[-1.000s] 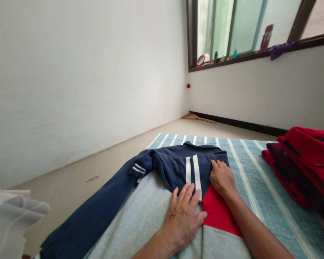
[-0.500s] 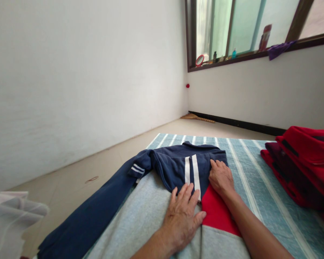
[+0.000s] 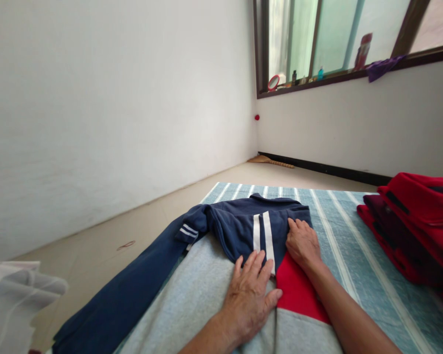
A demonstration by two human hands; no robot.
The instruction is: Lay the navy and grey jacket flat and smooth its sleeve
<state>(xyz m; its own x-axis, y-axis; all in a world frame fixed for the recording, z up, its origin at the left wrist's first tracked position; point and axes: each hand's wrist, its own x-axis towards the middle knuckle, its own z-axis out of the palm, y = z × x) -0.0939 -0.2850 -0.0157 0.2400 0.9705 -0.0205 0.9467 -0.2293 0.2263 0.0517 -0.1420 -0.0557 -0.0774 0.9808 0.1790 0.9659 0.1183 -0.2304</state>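
Sweatshirt [image 3: 221, 255] lies flat on striped blue mat [image 3: 354, 246], navy top, grey and red panels lower, 2 white stripes down the navy part. Far left, white cloth [image 3: 18, 295] bunched at frame edge. Navy sleeve [image 3: 133, 290] stretches out left off the mat onto beige floor [image 3: 151, 216], cuff end toward bottom left; folded part near the shoulder shows 2 thin white bands. Left hand [image 3: 249, 295] flat, fingers spread, palm down on grey panel, fingertips reaching the navy edge just beside the white stripes. Right hand [image 3: 302, 243] also palm down, fingers loosely together, pressing where navy meets red, at the garment's right edge. Neither hand pinches fabric. Right of the mat, stack of red folded clothes [image 3: 421, 221], apart from the hands. Window [image 3: 335, 39] upper right, small bottles on sill.
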